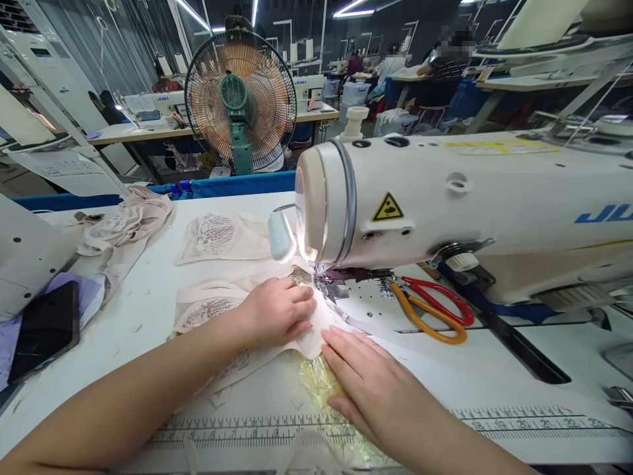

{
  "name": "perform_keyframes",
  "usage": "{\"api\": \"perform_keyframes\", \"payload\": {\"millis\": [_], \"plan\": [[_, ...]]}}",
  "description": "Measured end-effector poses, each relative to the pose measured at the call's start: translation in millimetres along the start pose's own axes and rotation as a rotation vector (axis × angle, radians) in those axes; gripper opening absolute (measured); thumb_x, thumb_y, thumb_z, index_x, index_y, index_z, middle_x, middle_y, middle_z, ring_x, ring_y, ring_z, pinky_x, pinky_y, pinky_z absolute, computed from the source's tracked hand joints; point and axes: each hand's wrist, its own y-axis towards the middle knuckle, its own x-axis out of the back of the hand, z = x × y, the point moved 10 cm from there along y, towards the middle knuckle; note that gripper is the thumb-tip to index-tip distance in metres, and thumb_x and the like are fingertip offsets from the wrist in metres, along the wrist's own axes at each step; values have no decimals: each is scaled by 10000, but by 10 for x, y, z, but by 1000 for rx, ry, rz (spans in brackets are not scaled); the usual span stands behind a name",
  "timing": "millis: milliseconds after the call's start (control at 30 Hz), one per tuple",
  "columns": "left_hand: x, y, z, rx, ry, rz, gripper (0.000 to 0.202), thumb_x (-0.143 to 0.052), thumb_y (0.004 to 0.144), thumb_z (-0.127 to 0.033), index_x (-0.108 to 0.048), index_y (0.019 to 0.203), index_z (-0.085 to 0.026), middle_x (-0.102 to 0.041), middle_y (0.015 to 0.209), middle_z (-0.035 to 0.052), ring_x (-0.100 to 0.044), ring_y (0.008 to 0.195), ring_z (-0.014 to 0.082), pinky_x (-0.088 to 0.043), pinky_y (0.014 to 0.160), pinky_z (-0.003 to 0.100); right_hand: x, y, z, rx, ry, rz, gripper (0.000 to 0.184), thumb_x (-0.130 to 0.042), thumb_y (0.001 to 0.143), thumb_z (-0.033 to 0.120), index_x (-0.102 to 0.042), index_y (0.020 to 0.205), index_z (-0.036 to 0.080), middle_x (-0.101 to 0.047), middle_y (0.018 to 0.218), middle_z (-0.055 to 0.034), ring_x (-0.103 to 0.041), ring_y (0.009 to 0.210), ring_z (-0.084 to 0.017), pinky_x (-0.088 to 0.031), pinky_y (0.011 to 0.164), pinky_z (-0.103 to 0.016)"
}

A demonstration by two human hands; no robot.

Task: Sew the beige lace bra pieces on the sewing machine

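My left hand (281, 311) lies on a piece of pale beige fabric (312, 336) just in front of the needle area of a white sewing machine (420, 198). Its fingers rest flat on the cloth, pointing right. My right hand (366, 376) is flat with fingers stretched, its fingertips at the fabric's right edge. A white strip (353, 321) runs from the presser foot past those fingertips. Under the cloth, shiny yellow tape (319, 382) covers part of the tabletop. Lace-patterned beige pieces (212, 310) lie left of my left hand.
Scissors with red and orange handles (430, 310) rest on the machine bed. Another lace piece (217, 234) and a heap of beige fabric (133, 224) lie behind. At left is a phone (47, 333); a ruler tape (237, 429) runs along the front. A fan (241, 99) stands beyond.
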Motion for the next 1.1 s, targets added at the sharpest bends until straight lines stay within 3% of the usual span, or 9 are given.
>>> {"api": "perform_keyframes", "payload": {"millis": [200,467,633,900,1100], "plan": [[-43,29,69,30,22,21,335,-483,874,-370,-610,1084,-142,-613,1154,108,-545,908,255,-485,774,405,-10,44,-80,-12,17,25,391,-491,883,326,-581,1175,84,-590,1249,-146,-528,1170,-280,-463,969,-447],[36,5,-62,-65,-63,-23,358,-455,867,-361,-623,1021,-85,-601,1198,136,-554,949,267,-492,791,395,4,23,6,-19,37,29,355,-538,851,328,-605,1115,100,-625,1188,-134,-556,1116,-282,-464,959,-445],[-17,36,-69,-49,-28,38,385,-471,867,-370,-572,1142,-120,-585,1216,122,-539,931,264,-473,785,411,19,19,-2,-20,37,5,343,-540,851,320,-601,1118,114,-617,1201,-138,-553,1117,-279,-450,964,-447],[-88,112,54,109,75,59,401,-441,890,-428,-572,1123,-130,-574,983,131,-531,880,268,-462,711,386,16,78,-113,-28,8,-15,339,-499,872,302,-587,1129,100,-616,1204,-139,-543,1141,-274,-455,955,-449],[-68,102,80,81,48,-16,345,-406,900,-381,-588,1015,-111,-603,935,139,-549,861,261,-478,733,392,20,75,-143,-30,-8,-4,366,-537,862,321,-582,1144,93,-612,1211,-142,-538,1149,-276,-468,949,-427]]}}
